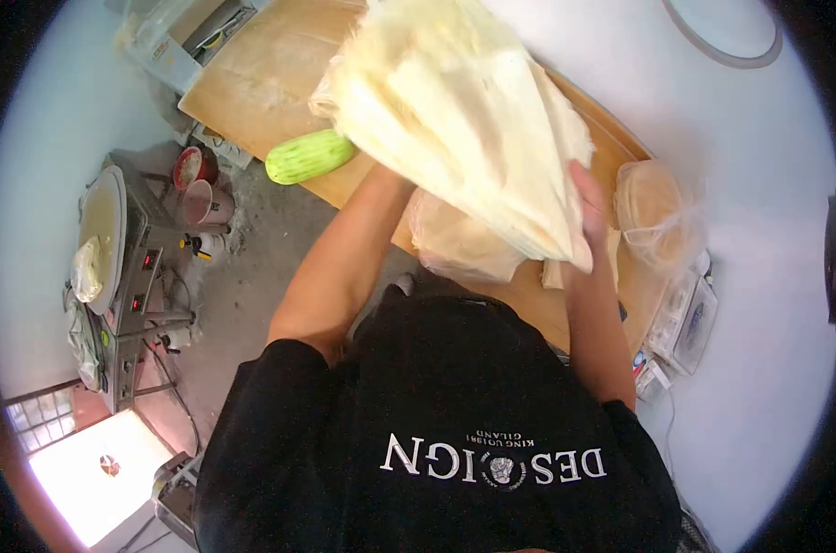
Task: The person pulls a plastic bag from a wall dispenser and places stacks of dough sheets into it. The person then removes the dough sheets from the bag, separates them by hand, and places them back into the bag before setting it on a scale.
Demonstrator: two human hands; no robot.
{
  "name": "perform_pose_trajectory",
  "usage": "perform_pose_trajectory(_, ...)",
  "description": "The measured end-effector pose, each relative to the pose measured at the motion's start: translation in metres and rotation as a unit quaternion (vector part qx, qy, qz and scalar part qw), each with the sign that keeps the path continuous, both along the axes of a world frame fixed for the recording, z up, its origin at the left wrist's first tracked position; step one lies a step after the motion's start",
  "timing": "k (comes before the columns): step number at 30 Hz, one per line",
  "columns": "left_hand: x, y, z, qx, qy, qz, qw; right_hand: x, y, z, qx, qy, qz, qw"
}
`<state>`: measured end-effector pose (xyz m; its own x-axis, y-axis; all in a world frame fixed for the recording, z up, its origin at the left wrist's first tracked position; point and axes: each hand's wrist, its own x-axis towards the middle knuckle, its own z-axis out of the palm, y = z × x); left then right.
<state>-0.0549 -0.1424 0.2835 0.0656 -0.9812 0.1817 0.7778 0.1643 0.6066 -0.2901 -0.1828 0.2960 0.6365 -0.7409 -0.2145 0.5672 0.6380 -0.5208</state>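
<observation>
A large stack of thin, pale cream sheets [464, 129] is raised over the wooden table, fanned and drooping in folds. My right hand [591, 201] grips its lower right edge, thumb and fingers around the sheets. My left forearm [335, 263] reaches up to the left side of the stack, where the sheets hide my left hand and its fingers. Below the stack, a clear plastic bag of similar sheets [459, 240] lies on the table [261, 69]. A light green, elongated gourd [309, 157] rests by the table's left edge.
To the right is a plastic bag of round sheets [653, 203], with a clear container [694, 327] below it. On the left stand a round griddle machine [105, 226], a red bucket [195, 167] and a pink bucket [206, 205]. A white box [169, 55] is at upper left.
</observation>
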Motion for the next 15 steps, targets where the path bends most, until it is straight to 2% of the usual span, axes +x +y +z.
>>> perform_pose_trajectory(1, 0.005, 0.011, -0.006, 0.035, -0.019, -0.006, 0.999, -0.017, -0.001, 0.001, -0.04, 0.074, -0.038, 0.996)
perform_pose_trajectory(2, 0.01, 0.021, -0.015, 0.071, -0.037, -0.012, 0.997, -0.045, -0.009, -0.015, -0.06, 0.089, -0.033, 0.994)
perform_pose_trajectory(4, 0.021, 0.034, -0.037, 0.144, -0.072, -0.024, 0.987, -0.06, 0.001, 0.005, -0.162, 0.222, -0.087, 0.958)
perform_pose_trajectory(5, 0.023, 0.037, -0.073, 0.14, 0.174, -0.087, 0.971, -0.072, 0.004, 0.002, -0.159, 0.227, -0.083, 0.957)
perform_pose_trajectory(6, 0.022, 0.044, -0.094, 0.141, 0.178, -0.085, 0.97, -0.084, 0.003, -0.005, -0.176, 0.333, -0.068, 0.924)
perform_pose_trajectory(7, 0.017, 0.056, -0.11, 0.178, 0.19, -0.141, 0.955, -0.091, 0.004, -0.014, -0.19, 0.436, -0.052, 0.878)
perform_pose_trajectory(8, 0.009, 0.069, -0.128, 0.218, 0.202, -0.197, 0.934, -0.092, 0.01, -0.03, -0.186, 0.44, -0.05, 0.877)
perform_pose_trajectory(9, 0.001, 0.076, -0.152, 0.222, 0.206, -0.199, 0.932, -0.09, 0.017, -0.05, -0.164, 0.434, -0.043, 0.885)
perform_pose_trajectory(11, -0.017, 0.084, -0.19, 0.313, 0.062, -0.132, 0.938, -0.08, 0.029, -0.067, -0.138, 0.432, -0.036, 0.891)
perform_pose_trajectory(12, -0.02, 0.087, -0.195, 0.317, 0.067, -0.134, 0.937, -0.07, 0.037, -0.07, -0.101, 0.42, -0.024, 0.902)
perform_pose_trajectory(15, -0.013, 0.087, -0.204, 0.423, -0.06, -0.109, 0.897, -0.048, 0.042, -0.092, -0.05, 0.395, -0.017, 0.917)
